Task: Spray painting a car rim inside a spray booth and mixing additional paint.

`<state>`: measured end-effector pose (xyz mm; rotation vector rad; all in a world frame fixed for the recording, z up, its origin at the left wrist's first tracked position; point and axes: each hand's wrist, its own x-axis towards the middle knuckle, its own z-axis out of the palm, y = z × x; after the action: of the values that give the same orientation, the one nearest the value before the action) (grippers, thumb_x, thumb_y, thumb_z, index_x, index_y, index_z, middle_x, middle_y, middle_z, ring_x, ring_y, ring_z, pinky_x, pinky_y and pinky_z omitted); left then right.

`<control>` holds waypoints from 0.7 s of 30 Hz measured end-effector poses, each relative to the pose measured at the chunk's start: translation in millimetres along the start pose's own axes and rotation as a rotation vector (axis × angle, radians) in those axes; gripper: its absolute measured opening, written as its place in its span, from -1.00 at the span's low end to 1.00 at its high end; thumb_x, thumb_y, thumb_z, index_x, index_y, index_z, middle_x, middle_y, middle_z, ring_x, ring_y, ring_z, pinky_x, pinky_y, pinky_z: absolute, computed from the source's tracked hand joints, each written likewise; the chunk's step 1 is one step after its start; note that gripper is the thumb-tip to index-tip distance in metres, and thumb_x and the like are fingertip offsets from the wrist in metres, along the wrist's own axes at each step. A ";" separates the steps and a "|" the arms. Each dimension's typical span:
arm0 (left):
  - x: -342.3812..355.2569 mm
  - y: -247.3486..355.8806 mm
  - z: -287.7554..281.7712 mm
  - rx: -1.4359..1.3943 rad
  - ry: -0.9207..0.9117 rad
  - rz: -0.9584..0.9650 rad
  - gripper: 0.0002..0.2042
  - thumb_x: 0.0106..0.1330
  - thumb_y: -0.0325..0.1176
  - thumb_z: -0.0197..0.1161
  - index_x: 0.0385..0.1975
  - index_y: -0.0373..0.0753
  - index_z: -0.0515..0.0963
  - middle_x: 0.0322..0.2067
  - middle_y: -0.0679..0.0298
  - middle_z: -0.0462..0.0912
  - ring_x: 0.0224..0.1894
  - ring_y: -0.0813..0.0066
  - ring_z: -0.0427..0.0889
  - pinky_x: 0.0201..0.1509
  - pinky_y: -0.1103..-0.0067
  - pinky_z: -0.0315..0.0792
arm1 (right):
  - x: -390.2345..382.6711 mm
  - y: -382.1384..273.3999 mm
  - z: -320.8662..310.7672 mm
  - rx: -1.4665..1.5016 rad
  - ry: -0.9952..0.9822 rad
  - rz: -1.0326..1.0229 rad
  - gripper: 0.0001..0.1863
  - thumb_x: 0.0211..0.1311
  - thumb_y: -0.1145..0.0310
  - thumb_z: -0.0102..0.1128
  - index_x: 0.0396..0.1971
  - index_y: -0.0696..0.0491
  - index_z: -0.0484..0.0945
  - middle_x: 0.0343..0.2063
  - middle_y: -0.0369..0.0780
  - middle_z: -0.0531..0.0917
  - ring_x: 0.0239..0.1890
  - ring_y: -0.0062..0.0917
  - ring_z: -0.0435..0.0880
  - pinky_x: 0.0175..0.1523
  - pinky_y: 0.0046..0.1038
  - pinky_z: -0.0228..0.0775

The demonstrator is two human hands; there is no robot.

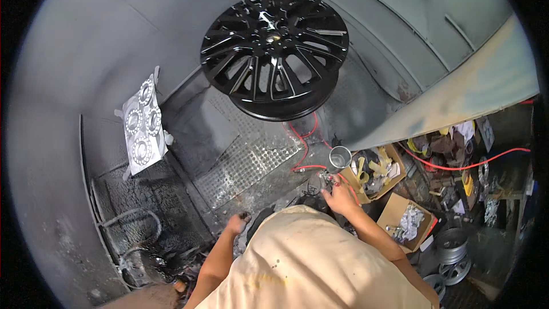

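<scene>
In front of me stands a glossy black alloy wheel (251, 46), tilted so its many-spoked face shows. My right hand (341, 199) is closed round a spray gun (326, 180), which has a clear round cup (339, 158) at its top. A red air hose (306, 167) runs beside the gun. My left hand (236, 223) hangs low at my left side, away from the wheel. Its fingers are curled in, with something dark at their tips; whether it holds anything is too small to tell.
Grey booth walls (126, 28) surround the wheel over a dimpled metal floor plate (251, 154). A printed sheet (143, 129) is taped at the left. To my right are cardboard boxes of scraps (394, 191), a hanging curved pale panel (446, 97) and silver wheels (454, 272).
</scene>
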<state>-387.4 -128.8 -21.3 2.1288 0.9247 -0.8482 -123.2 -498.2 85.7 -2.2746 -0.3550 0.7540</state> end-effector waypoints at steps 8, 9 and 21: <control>-89.1 -29.5 49.2 -0.514 0.179 0.157 -0.57 0.35 -0.18 0.30 0.11 -0.33 0.57 -0.01 -0.02 0.70 0.06 0.18 0.68 0.17 0.40 0.50 | -13.5 -51.7 47.9 -0.226 -0.159 -0.184 -0.39 0.26 0.26 0.26 0.21 0.19 0.25 -0.07 0.20 0.60 0.02 0.14 0.59 0.13 -0.01 0.45; -101.5 -52.1 61.6 -0.558 0.189 0.126 -0.57 0.35 -0.18 0.30 0.10 -0.35 0.57 0.00 -0.02 0.70 0.06 0.18 0.68 0.17 0.40 0.50 | -12.1 -50.5 67.6 -0.248 -0.137 -0.319 -0.39 0.25 0.25 0.26 0.20 0.20 0.27 -0.10 0.19 0.61 0.00 0.14 0.59 0.12 -0.01 0.45; -346.8 -418.7 409.0 0.001 0.767 -0.338 -0.86 0.23 -0.41 0.20 -0.45 -0.36 0.60 -0.48 0.24 0.65 -0.42 0.39 0.57 -0.33 0.38 0.47 | -112.1 -187.5 302.0 -0.403 -0.551 -0.844 -0.48 0.23 0.26 0.31 0.04 0.22 0.30 -0.08 0.19 0.58 0.03 0.11 0.57 0.11 -0.06 0.45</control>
<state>-1025.3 -343.4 -120.4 2.3613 1.6956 -0.1385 -402.6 -251.5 87.2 -1.9109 -1.7165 0.8658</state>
